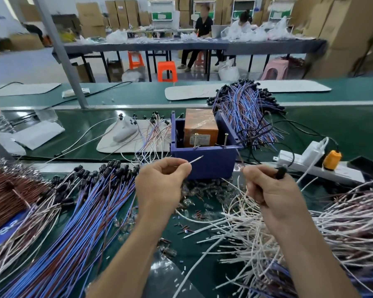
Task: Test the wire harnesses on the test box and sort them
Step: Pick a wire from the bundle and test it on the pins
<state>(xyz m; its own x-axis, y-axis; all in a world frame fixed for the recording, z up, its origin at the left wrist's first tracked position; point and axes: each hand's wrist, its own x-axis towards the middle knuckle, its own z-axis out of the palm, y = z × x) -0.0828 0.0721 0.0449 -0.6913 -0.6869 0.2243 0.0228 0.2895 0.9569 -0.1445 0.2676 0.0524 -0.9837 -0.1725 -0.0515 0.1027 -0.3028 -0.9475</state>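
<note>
My left hand pinches the stripped end of a thin white wire, whose tip points up and right toward the blue test box. My right hand grips the same harness by its other end, with the black connector sticking out above the fingers. The box stands just behind both hands and holds an orange unit; two brass screws stand upright at its front rim. A pile of white harnesses lies under my right hand.
Blue-and-brown harnesses fan out at the left, beside a brown bundle. More blue harnesses are heaped behind the box. A white power strip with an orange plug lies at the right. Small loose parts litter the green mat.
</note>
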